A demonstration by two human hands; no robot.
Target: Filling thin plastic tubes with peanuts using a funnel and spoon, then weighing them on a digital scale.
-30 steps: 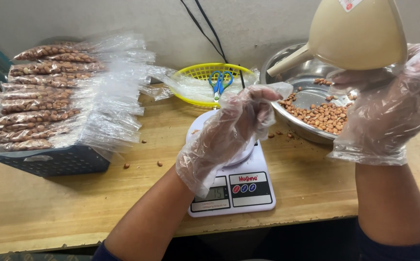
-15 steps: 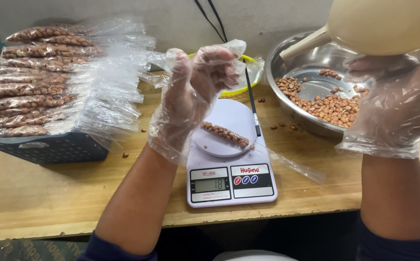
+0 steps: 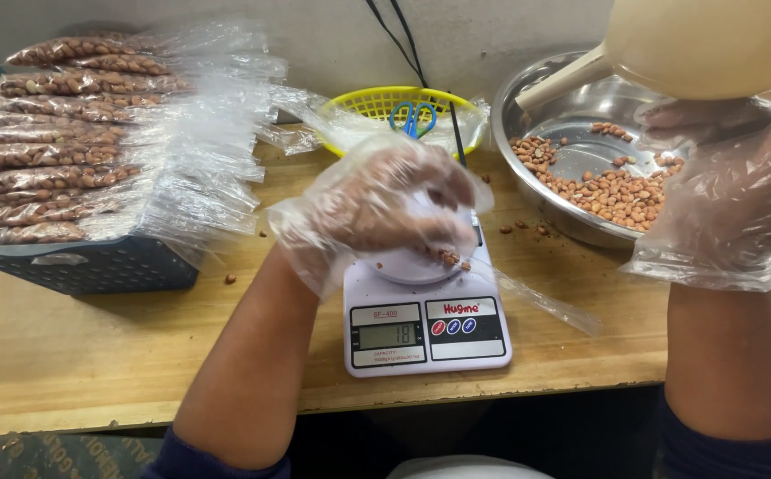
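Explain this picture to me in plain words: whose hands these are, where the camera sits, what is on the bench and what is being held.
The view comes from a camera worn on a person's head, looking down at their own two hands in loose clear plastic gloves. The left hand rests over the pan of a small white kitchen scale, where a few peanuts lie. The right hand holds up a cream plastic scoop above a steel bowl of loose peanuts. On the wooden bench sit a dark crate stacked with filled clear peanut bags and a yellow basket holding blue scissors.
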